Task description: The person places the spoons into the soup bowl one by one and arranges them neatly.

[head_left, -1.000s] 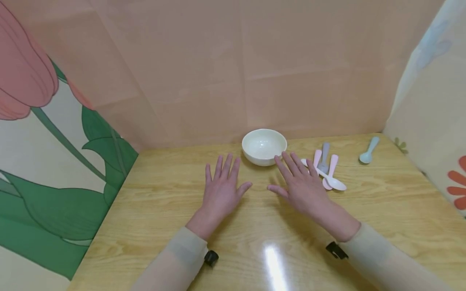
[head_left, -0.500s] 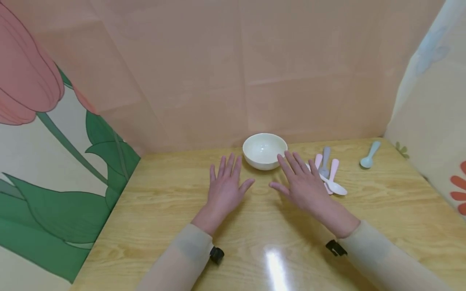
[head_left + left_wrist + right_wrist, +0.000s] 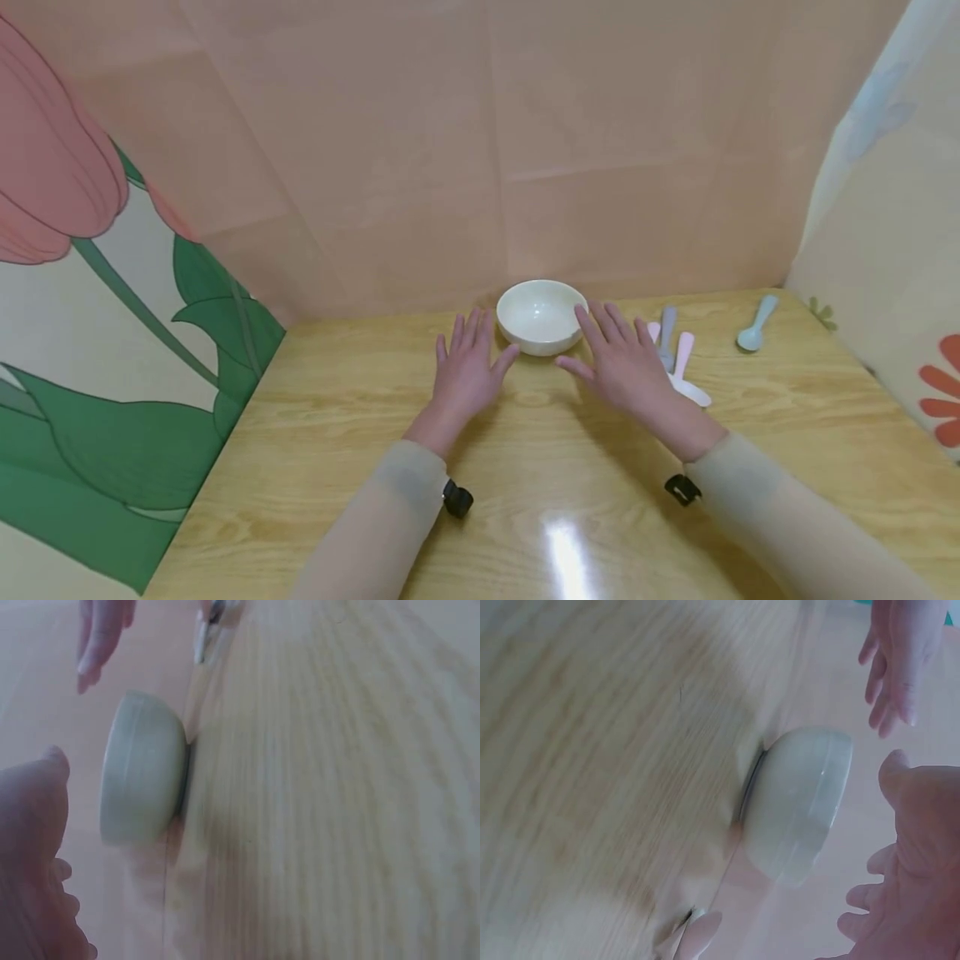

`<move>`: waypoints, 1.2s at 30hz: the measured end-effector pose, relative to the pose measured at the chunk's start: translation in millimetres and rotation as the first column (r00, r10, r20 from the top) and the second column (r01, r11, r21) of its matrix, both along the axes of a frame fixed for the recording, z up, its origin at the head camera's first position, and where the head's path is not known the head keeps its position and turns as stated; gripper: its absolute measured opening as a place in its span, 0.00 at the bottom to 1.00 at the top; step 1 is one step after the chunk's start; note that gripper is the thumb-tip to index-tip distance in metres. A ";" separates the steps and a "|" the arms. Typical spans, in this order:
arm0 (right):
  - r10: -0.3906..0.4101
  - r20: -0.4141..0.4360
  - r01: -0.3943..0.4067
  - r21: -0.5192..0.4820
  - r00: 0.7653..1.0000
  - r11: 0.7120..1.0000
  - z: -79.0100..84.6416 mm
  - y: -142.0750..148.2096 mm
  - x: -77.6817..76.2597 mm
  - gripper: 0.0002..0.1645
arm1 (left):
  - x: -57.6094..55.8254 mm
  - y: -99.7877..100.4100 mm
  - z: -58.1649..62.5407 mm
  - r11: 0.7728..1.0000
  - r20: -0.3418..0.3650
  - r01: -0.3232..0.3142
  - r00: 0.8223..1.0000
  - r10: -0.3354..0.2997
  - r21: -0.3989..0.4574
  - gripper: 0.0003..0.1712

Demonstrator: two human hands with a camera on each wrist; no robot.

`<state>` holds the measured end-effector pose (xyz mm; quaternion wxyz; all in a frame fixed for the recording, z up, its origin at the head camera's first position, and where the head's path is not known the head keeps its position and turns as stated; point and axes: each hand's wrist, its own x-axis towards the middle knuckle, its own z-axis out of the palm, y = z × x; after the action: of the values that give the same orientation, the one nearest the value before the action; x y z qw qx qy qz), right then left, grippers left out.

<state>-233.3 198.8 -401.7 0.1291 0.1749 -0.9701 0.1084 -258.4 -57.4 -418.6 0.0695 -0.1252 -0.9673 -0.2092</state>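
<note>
A white bowl (image 3: pixel 542 318) stands upright on the wooden table, near its back edge. My left hand (image 3: pixel 467 371), palm down with fingers straight, hovers just left of and in front of the bowl. On the other side my right hand (image 3: pixel 622 367) spreads its fingers, and its index fingertip overlaps the bowl's right rim in the head view. Both hands are raised over the table and hold nothing. The left wrist view shows the bowl (image 3: pixel 146 772) beyond the left thumb. In the right wrist view the bowl (image 3: pixel 799 802) sits between the two hands.
Right of the right hand lies a loose pile: a grey-purple fork or spoon (image 3: pixel 667 333), a pink-handled one (image 3: pixel 683 354) and a white spoon (image 3: pixel 690 390). A light blue spoon (image 3: pixel 753 327) lies apart at the back right. A pink cloth backdrop (image 3: pixel 390 167) rises behind the table (image 3: pixel 315 433).
My left hand has moved slightly right and forward, closer to the bowl. The right hand has shifted slightly forward. The bowl and cutlery stay in place; the head view has tilted a little.
</note>
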 end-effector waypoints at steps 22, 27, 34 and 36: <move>-0.023 0.083 0.028 -0.060 0.996 0.998 -16.0 19.1 -46.3 0.59 | -32.1 19.9 -6.6 0.997 0.047 -0.042 0.998 0.039 0.060 0.51; -0.024 0.106 0.035 -0.098 0.994 0.995 -12.3 18.2 -46.2 0.58 | -33.3 24.5 -8.2 0.997 0.057 -0.035 0.998 0.030 0.076 0.51; -0.006 0.141 0.025 -0.134 0.990 0.991 -7.6 15.9 -49.8 0.56 | -32.7 30.0 -9.4 0.994 0.081 -0.024 0.997 0.016 0.103 0.50; -0.005 0.151 0.025 -0.135 0.989 0.990 -8.9 16.7 -52.9 0.56 | -32.4 31.5 -9.6 0.994 0.079 -0.021 0.997 0.013 0.106 0.50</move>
<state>-286.2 215.6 -410.6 0.0683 0.1496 -0.9686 0.1865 -290.8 -25.9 -428.2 0.0402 -0.1048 -0.9577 -0.2650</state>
